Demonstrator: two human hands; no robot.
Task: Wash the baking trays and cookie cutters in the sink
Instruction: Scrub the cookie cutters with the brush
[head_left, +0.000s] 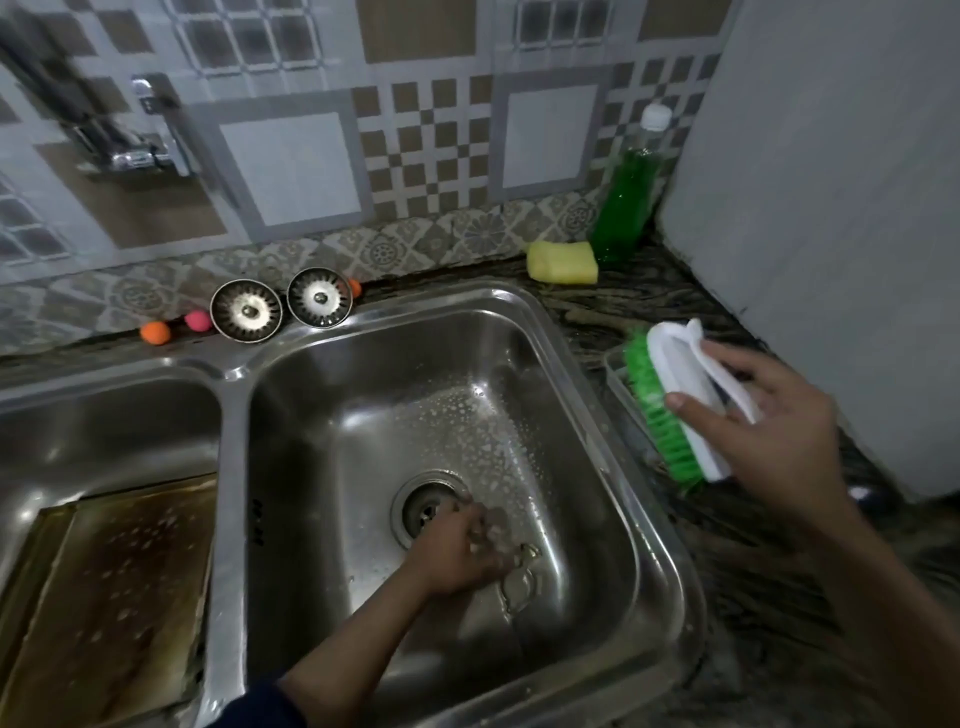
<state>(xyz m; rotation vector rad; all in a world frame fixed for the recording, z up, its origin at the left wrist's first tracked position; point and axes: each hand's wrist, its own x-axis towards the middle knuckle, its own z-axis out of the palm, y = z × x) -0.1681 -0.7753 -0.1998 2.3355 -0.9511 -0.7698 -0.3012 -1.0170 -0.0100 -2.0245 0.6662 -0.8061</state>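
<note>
Back wall (426, 140): tiled in grey and brown checks, with a patterned floral border strip (384, 249) along its foot where it met the worktop. Right side: a plain pale grey wall (841, 182) rose from the dark, marbled stone worktop (649, 301). Lighting was dim and even.

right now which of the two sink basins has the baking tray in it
The left basin: the stained baking tray lies in it. The right basin holds only small cookie cutters by the left hand.
</note>
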